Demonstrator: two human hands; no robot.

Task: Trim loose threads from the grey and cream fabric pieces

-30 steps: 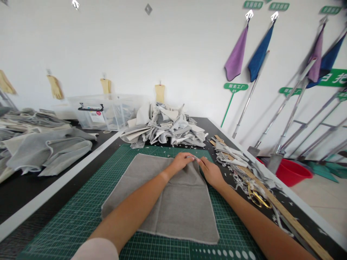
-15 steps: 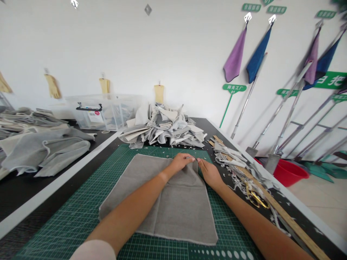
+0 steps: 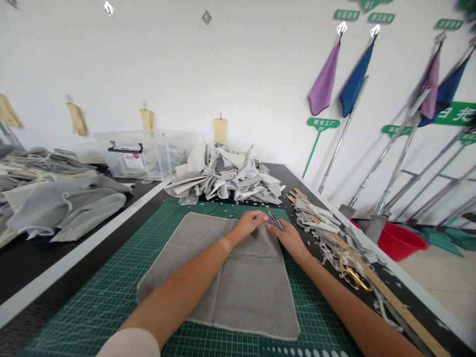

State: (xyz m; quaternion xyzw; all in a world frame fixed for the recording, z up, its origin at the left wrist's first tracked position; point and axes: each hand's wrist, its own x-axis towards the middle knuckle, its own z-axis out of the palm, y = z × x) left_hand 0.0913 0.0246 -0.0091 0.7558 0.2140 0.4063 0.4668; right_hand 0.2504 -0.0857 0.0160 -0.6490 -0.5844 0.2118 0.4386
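A grey fabric piece [image 3: 230, 277] lies flat on the green cutting mat [image 3: 111, 302]. Both my hands meet at its far right corner. My left hand [image 3: 250, 224] has its fingers curled, pinching the cloth's far edge. My right hand [image 3: 288, 237] is closed on a small blue-handled tool [image 3: 276, 221], a thread snipper by the look of it, whose tip points at the cloth corner beside my left fingertips.
A heap of grey and white fabric scraps [image 3: 228, 176] lies beyond the mat. Gold scissors [image 3: 353, 277], a wooden ruler [image 3: 394, 302] and trimmings lie at the right. A clear bin [image 3: 145, 153] and folded grey cloths [image 3: 59, 203] sit at left. A red basin [image 3: 399, 240] stands on the floor.
My hands stayed at the cloth's far corner. The small blue-handled tool now shows in my right hand, lifted slightly above the corner.
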